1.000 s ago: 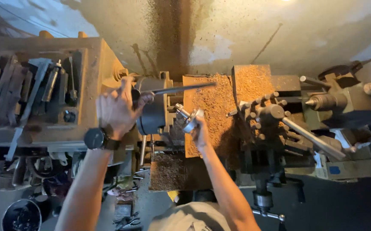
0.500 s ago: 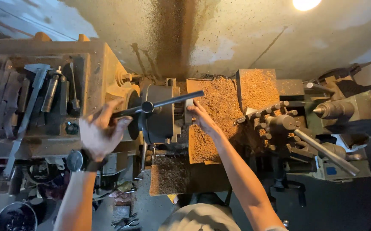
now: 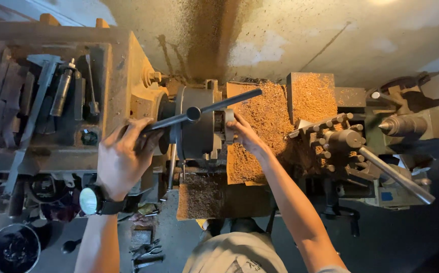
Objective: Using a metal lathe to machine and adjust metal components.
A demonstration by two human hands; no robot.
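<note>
the left hand (image 3: 123, 159) was wrapped around the near end of a long chuck key handle (image 3: 199, 112), its grip pressed together on the dark bar. a black wristwatch (image 3: 94, 200) sat on that wrist. the bar ran slantwise across the top of the lathe chuck (image 3: 194, 126), a heavy dark drum at the middle of the machine, just right of the tan headstock (image 3: 126, 81).

the right hand (image 3: 244, 134) lay against the right face of the chuck, fingers curled at its front; whether that grip pinched a workpiece there could not be told, since the hand hid the spot.

behind and below the right hand, orange-brown shavings (image 3: 267, 119) covered the lathe bed in a thick layer, with more heaped in the chip tray (image 3: 199, 197) under the chuck. to the right stood the tool post (image 3: 338, 141) with its ring of bolts and a long lever (image 3: 396, 174), and farther right the tailstock centre (image 3: 389, 125) pointed toward the chuck, well apart from it. wrenches and other tools (image 3: 42, 96) lay in the recessed tray atop the headstock, left of the left hand.
</note>
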